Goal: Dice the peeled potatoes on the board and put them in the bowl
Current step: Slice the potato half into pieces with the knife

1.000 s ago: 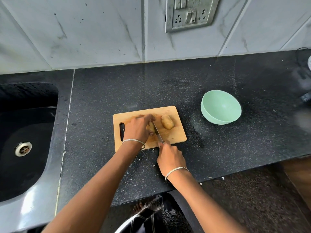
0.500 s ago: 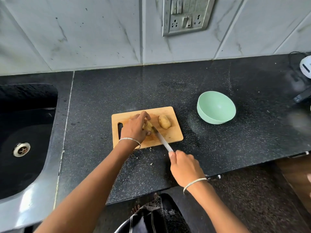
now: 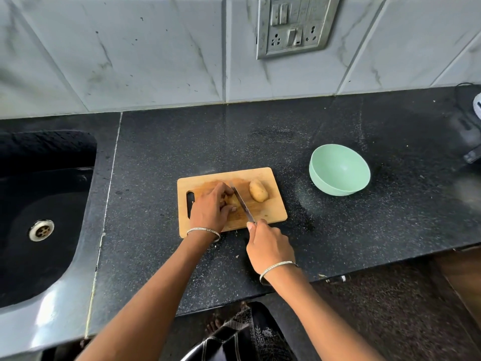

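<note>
A wooden cutting board lies on the black counter. My left hand grips a peeled potato near the board's middle, mostly hiding it. My right hand holds a knife by its handle at the board's front edge, the blade lying against the right side of that potato. A second whole potato rests on the board's right part, apart from the blade. The mint green bowl stands to the right of the board with nothing in it.
A black sink with a metal drain takes up the left. A tiled wall with a switch and socket plate is behind. Dark items and a cord sit at the far right. The counter's front edge runs just below my right wrist.
My right hand pulled the knife back toward me half a second ago, then pushed it forward again so the blade lies alongside the held potato. My left hand stayed on the potato.
</note>
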